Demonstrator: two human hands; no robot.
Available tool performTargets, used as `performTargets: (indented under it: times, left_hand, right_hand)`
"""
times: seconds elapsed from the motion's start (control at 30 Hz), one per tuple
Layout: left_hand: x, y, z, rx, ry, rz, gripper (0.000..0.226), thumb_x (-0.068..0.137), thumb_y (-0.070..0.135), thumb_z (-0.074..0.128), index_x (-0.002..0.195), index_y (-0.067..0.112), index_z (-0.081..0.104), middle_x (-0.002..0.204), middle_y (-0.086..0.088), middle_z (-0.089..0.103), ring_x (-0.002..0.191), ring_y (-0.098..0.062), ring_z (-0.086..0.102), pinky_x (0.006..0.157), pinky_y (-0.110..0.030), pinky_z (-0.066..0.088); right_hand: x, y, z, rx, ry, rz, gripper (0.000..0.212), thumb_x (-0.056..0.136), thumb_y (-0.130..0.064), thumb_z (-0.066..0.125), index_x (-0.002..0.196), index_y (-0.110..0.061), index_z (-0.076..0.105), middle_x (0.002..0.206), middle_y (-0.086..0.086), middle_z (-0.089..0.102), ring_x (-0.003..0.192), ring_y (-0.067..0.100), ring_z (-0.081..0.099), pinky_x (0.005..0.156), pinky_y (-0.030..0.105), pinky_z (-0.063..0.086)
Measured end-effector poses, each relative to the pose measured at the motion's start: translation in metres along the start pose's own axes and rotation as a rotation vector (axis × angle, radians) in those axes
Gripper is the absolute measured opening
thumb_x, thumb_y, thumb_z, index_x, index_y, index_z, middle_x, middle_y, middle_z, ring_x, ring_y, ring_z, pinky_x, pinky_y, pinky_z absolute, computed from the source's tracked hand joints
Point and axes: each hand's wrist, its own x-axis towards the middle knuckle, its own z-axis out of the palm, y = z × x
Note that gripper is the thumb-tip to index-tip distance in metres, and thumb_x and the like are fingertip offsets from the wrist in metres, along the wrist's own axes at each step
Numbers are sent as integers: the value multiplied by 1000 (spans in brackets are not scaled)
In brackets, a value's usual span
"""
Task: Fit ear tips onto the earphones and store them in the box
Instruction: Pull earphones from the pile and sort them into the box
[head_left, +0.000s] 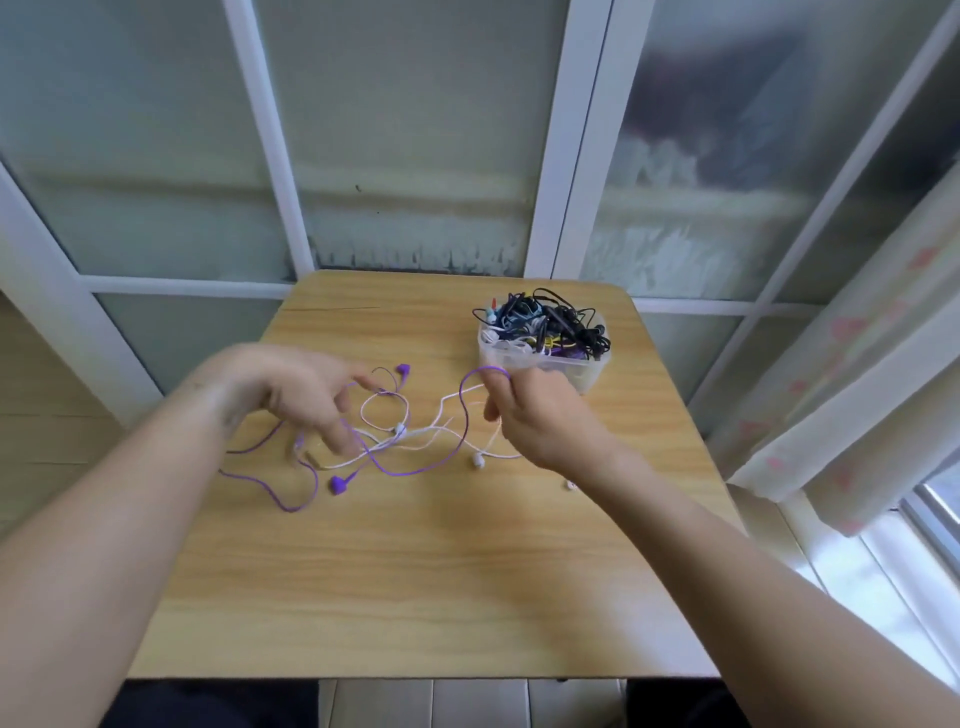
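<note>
A small wooden table (415, 571) stands against frosted glass panels in white frames, with a pale curtain at the right.

The right hand (540, 415) is raised just in front of the box, fingers curled, pinching a loop of the purple cable (470, 382) that arches over its fingertips. The left hand (291, 389) hovers over the tangle with fingers spread and loosely bent; it is blurred, and I cannot tell whether it actually grips a strand or merely touches one.

Between the hands lie the purple earphones (338, 484) and the white earphones (478, 460), their cords crossed over one another on the table. One purple bud sits near the left hand's fingertips, the other nearer the table's front. A white bud lies just below the right hand.

The clear plastic box (540, 364), at the far right of the table, is heaped with dark and coloured cords.

These cords look light, limp and thin, so they will likely snag and drag each other along when lifted. The hard buds seem the surer place to take hold; pulling on the cable risks tightening the knot. Ear tips, if any are out, are too small to make out.
</note>
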Motion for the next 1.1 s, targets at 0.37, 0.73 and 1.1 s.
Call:
performTargets:
  times: [0.37,0.73,1.1]
  left_hand:
    - [23,83,78,-463,272,463,61,78,42,75,131,29,48,112,10,59,93,-6,65,89,-31,53]
    - [68,10,36,-549,676,146,32,76,-3,57,93,23,66,90,0,62,75,-19,55,65,-25,47]
    - [134,11,12,-131,537,-153,13,70,26,74,70,15,68,87,-9,72,87,-29,64,79,-33,54]
  right_hand:
    - [-22,25,-3,47,-499,97,12,98,-27,54,102,-22,64,84,-10,56,79,12,52,68,23,39]
    - [-18,29,-4,83,-394,74,33,98,-7,36,106,-17,67,77,-4,61,67,8,53,64,27,43]
    - [-6,5,17,61,-217,0,20,82,-38,71,77,-19,68,55,-8,43,52,9,42,47,16,31]
